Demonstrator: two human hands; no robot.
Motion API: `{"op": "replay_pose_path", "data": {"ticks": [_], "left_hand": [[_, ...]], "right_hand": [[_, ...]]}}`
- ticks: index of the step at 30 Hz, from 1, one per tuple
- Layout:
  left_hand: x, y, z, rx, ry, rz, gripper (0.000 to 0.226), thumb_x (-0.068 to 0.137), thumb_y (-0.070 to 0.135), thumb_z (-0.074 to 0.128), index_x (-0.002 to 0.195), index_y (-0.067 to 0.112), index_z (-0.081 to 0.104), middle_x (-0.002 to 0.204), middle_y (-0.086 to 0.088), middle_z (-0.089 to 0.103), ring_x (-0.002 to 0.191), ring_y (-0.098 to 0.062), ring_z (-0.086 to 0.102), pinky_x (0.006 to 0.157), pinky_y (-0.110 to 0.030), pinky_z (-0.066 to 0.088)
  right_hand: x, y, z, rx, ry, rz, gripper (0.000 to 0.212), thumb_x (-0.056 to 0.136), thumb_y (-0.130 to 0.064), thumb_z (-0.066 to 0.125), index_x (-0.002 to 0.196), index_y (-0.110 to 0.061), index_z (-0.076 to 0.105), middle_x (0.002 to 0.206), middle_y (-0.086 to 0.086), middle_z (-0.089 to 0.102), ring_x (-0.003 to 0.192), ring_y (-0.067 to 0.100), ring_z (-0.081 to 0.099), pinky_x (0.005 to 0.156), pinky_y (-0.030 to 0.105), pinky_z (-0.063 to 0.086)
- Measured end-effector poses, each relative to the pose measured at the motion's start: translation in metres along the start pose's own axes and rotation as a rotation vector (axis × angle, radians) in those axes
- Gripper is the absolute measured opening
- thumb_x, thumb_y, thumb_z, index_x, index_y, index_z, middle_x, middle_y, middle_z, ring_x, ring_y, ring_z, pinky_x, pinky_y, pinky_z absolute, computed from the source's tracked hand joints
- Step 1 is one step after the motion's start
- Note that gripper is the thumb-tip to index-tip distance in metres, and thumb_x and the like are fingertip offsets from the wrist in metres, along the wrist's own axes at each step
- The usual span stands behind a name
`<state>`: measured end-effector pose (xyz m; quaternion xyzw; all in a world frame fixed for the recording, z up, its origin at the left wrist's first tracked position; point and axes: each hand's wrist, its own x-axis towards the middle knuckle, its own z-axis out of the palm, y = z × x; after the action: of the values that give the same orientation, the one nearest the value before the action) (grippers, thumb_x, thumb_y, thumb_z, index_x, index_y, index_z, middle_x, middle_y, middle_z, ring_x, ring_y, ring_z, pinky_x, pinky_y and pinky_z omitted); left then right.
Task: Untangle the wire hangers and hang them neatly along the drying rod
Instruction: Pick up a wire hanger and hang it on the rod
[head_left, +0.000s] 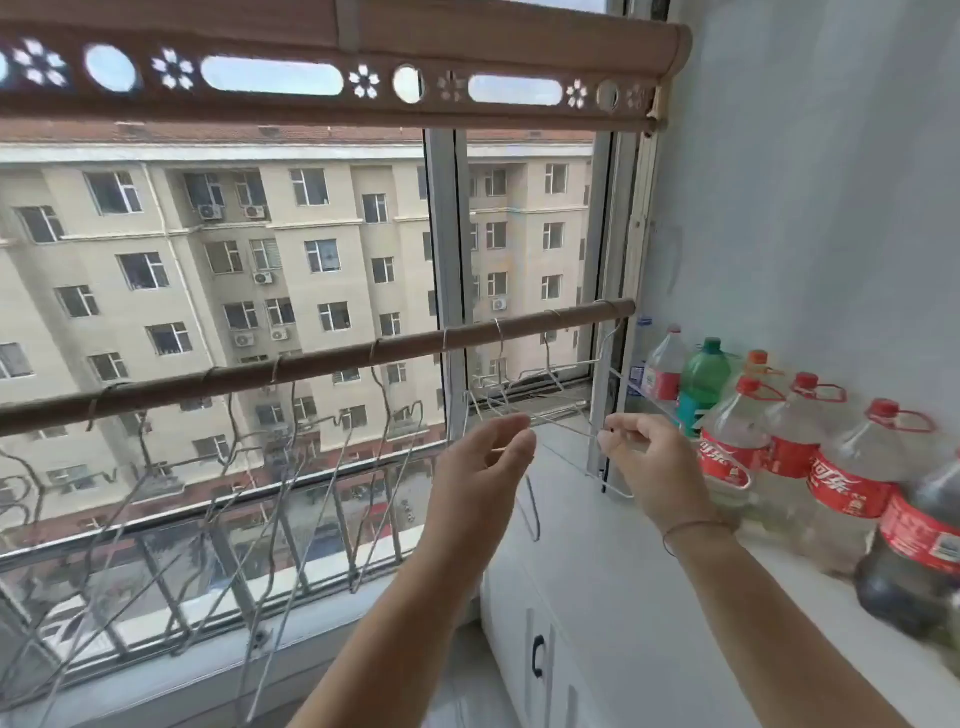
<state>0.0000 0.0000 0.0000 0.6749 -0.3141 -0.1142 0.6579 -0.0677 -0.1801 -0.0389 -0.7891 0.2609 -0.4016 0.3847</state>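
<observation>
A brown drying rod (322, 361) runs across the window from lower left to upper right. Several thin wire hangers (291, 467) hang along its left and middle stretch, spaced apart. Near the rod's right end a cluster of hangers (550, 387) crosses together. My left hand (483, 467) pinches a wire of this cluster between thumb and fingertips. My right hand (644, 462) pinches another wire, and a hanger's lower part (615, 491) drops below it. Both hands are held up just under the rod's right part.
Several large plastic bottles (841, 467) with red labels and a green bottle (704, 379) stand in a row on the white counter (649, 597) at the right. A white cabinet door with a dark handle (538, 657) is below. The window and outside railing lie behind the rod.
</observation>
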Motion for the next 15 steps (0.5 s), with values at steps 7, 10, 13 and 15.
{"op": "replay_pose_path", "data": {"ticks": [7,10,13,15], "left_hand": [[0.038,-0.009,0.054,-0.060,0.044,-0.089,0.022,0.091,0.017,0.056,0.109,0.016,0.068,0.100,-0.002,0.069,0.095,-0.014,0.062,0.091,-0.031,0.047],[0.052,-0.013,0.067,0.037,0.010,-0.069,0.025,0.091,0.016,0.053,0.071,0.031,0.057,0.083,-0.001,0.055,0.079,-0.013,0.050,0.076,-0.032,0.040],[0.066,-0.015,0.074,0.019,0.012,-0.094,0.027,0.090,0.017,0.052,0.069,0.033,0.051,0.084,0.004,0.051,0.081,-0.012,0.048,0.071,-0.026,0.037],[0.076,-0.016,0.076,-0.032,0.017,-0.116,0.017,0.091,0.017,0.052,0.087,0.032,0.059,0.088,0.013,0.056,0.086,-0.006,0.055,0.074,-0.019,0.037]], "right_hand": [[0.021,0.035,0.013,0.065,-0.187,0.138,0.025,0.084,-0.023,0.063,0.107,-0.012,0.066,0.094,0.002,0.069,0.087,0.012,0.063,0.074,0.016,0.045],[0.026,0.041,0.023,0.182,-0.190,0.176,0.015,0.085,-0.017,0.062,0.098,-0.013,0.066,0.084,0.006,0.070,0.084,0.019,0.067,0.071,0.020,0.048],[0.034,0.041,0.034,0.265,-0.180,0.184,0.008,0.085,-0.012,0.060,0.090,-0.015,0.066,0.070,0.001,0.066,0.073,0.017,0.064,0.065,0.017,0.047],[0.042,0.038,0.040,0.297,-0.147,0.174,0.009,0.086,-0.011,0.059,0.089,-0.014,0.067,0.069,-0.001,0.065,0.069,0.014,0.061,0.066,0.020,0.047]]}}
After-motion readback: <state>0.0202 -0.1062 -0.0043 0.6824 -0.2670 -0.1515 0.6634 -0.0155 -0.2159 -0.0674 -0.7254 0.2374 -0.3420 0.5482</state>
